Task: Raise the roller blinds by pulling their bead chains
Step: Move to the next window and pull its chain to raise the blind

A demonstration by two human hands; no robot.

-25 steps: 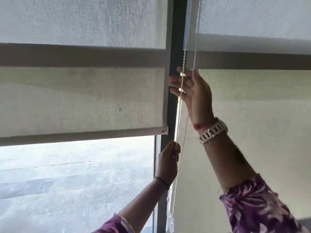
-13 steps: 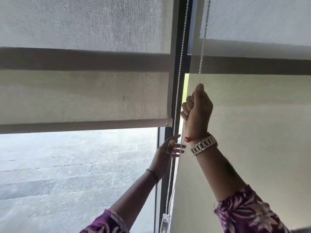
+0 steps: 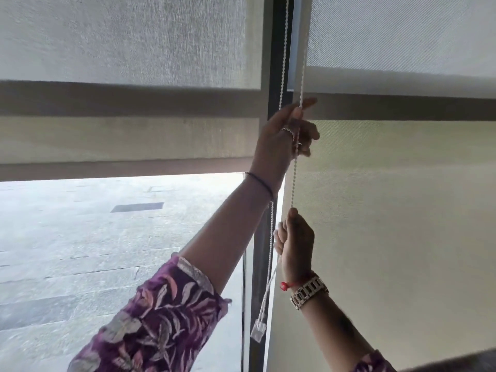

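- Gripping the bead chain (image 3: 295, 167) high up, the left hand (image 3: 284, 135) had its thumb and fingers pinched shut around the right-hand strand, close to the dark crossbar (image 3: 402, 107) showing through the fabric
- The right hand (image 3: 296, 242) was lower on the same strand, curled into a closed fist around it, thumb tip uppermost where the beads entered the hand
- Between the two hands the strand ran straight and taut; above the left hand it rose past the edge of the right blind (image 3: 389, 210) and out of the top of the view
- The other strand of the loop climbed along the dark window frame (image 3: 276, 63) and passed behind the left wrist; below, both strands met at a small clear plastic weight (image 3: 258, 330) hanging free beside the frame
- The left blind (image 3: 128, 138) stood part-raised, its bottom bar (image 3: 120, 170) level across the pane, with bright paved ground (image 3: 80, 251) visible through the bare glass beneath
- The right blind hung down past the bottom of the view, covering its pane fully
- A ring (image 3: 287, 130) sat on a left finger and a thin dark band (image 3: 261, 183) on that wrist; the right wrist carried a metal link watch (image 3: 308, 292) and a red thread (image 3: 285, 285)
- Purple leaf-print sleeves (image 3: 161, 318) covered both forearms from about the elbow down, the right one barely in view
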